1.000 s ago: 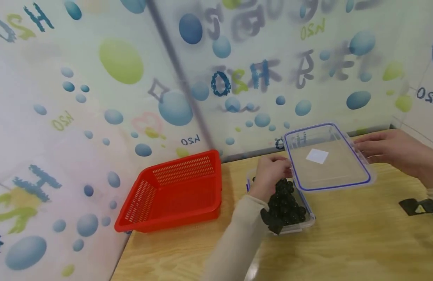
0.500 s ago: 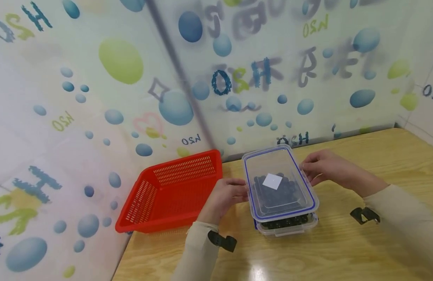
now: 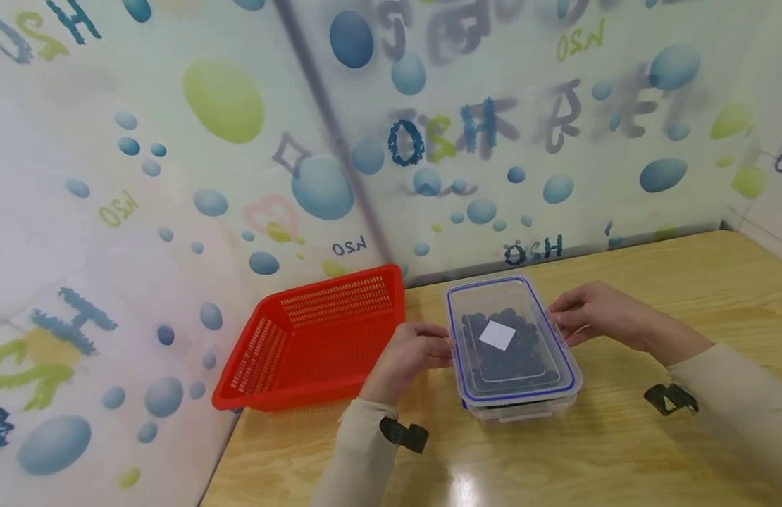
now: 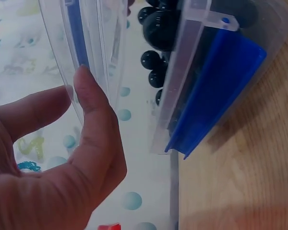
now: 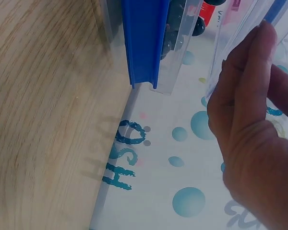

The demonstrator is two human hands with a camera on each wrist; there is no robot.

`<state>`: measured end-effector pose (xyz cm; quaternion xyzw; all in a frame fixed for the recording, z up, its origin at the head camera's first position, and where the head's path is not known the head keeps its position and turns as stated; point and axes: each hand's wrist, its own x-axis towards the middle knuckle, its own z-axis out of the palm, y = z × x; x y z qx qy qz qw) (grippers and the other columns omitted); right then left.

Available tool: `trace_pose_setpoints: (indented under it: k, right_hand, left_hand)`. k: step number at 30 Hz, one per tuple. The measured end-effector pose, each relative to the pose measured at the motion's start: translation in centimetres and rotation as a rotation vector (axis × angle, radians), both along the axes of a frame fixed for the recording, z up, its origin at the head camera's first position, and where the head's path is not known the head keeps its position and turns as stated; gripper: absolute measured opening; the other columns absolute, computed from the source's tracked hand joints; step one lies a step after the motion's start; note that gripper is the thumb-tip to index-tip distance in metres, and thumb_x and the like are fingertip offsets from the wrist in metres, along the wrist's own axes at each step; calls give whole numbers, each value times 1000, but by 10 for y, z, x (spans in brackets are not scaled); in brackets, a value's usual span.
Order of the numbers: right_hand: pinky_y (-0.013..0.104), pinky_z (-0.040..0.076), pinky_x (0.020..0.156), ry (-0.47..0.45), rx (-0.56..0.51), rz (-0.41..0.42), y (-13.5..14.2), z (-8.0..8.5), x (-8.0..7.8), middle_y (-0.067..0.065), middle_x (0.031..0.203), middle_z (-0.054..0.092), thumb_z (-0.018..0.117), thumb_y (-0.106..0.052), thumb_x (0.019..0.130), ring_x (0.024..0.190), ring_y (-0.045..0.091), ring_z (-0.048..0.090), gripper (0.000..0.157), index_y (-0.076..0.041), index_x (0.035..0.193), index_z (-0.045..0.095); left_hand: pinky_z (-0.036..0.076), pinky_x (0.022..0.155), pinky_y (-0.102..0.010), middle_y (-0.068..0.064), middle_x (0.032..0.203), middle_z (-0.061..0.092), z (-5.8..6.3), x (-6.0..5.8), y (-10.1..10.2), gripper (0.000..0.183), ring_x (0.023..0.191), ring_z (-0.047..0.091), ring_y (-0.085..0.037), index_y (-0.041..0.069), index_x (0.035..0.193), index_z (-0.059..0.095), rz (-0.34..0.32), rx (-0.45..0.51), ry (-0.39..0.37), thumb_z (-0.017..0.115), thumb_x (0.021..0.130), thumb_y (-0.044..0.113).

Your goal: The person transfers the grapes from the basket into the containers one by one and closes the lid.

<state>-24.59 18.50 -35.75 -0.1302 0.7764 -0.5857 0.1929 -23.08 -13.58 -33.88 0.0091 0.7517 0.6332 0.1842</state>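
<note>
A clear lid (image 3: pixel 540 359) with a blue seal and a white label (image 3: pixel 497 336) lies just over a clear box (image 3: pixel 524 411). Black, shiny round fruits (image 4: pixel 161 31), like grapes, fill the box and show through the lid. My left hand (image 3: pixel 406 355) pinches the lid's left edge between thumb and fingers. At the opposite edge, my right hand (image 3: pixel 603 320) pinches it too. Both wrist views show a gap between lid and box. Blue side latches hang down on the box, one latch (image 4: pixel 221 91) in the left wrist view, another latch (image 5: pixel 144 43) in the right.
A red slotted plastic basket (image 3: pixel 337 355) stands just left of the box, behind my left hand. The wooden table (image 3: pixel 619 451) meets a wall (image 3: pixel 378 211) covered in printed bubbles along its back edge.
The lid has come from the right of the box to over it and has sunk closer. My left hand has left the fruits and now holds the lid's left edge.
</note>
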Motion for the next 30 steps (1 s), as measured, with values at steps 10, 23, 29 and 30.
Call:
trace_pose_setpoints:
  k: [10, 23, 29, 30]
  right_hand:
    - [37, 58, 72, 49, 20, -16, 0, 1, -1, 12, 92, 66, 56, -6, 98, 79, 24, 65, 32, 18, 119, 55]
    - [16, 49, 81, 487, -119, -403, -21, 47, 46, -4, 114, 70, 63, -26, 98, 104, 6, 63, 32, -4, 120, 70]
    - [21, 53, 79, 284, -389, -378, -25, 17, 47, -6, 114, 69, 64, -21, 97, 100, 7, 66, 37, 1, 127, 64]
    - [21, 53, 79, 261, -390, -389, -26, 11, 47, -6, 112, 69, 65, -21, 96, 98, 6, 66, 38, 2, 127, 63]
  left_hand:
    - [56, 81, -37, -11, 102, 67, -5, -2, 2, 23, 86, 69, -25, 1, 115, 66, -5, -48, 30, 66, 92, 6]
    - [52, 89, -36, -8, 109, 62, 30, 9, 17, 10, 108, 60, -22, 1, 88, 64, 175, 43, 952, 64, 89, -9]
    - [53, 85, -34, -12, 132, 60, -4, 11, 30, 7, 118, 59, -23, -4, 92, 65, 233, 163, 915, 60, 92, -8]
    - [52, 86, -34, -12, 133, 59, -10, 11, 31, 7, 118, 59, -24, -5, 94, 65, 229, 181, 877, 59, 92, -9]
